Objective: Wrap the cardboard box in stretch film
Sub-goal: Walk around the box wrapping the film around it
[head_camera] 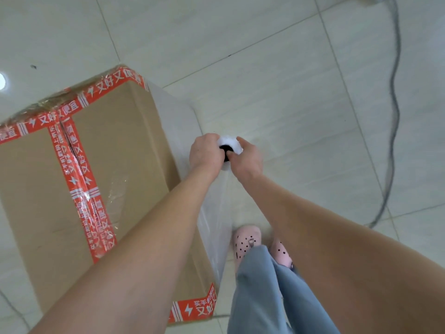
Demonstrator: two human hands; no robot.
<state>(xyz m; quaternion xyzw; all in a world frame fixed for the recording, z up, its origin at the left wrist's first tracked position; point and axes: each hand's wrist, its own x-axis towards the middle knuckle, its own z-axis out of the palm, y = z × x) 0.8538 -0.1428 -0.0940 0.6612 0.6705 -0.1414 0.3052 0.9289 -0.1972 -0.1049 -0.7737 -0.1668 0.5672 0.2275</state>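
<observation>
A large cardboard box (115, 150) sealed with red printed tape stands on the tiled floor at the left. Clear stretch film (214, 213) lies against its right side and runs up to a white roll of stretch film (228, 141) held upright beside the box. My left hand (204, 153) grips the roll's top from the left. My right hand (245, 157) grips it from the right, with the thumb at the roll's dark core hole. The rest of the roll is hidden below my hands.
A grey cable (395, 112) snakes across the floor at the right. My feet in pink dotted shoes (248, 239) stand close to the box's right side. Pale floor tiles (289, 68) stretch beyond the box.
</observation>
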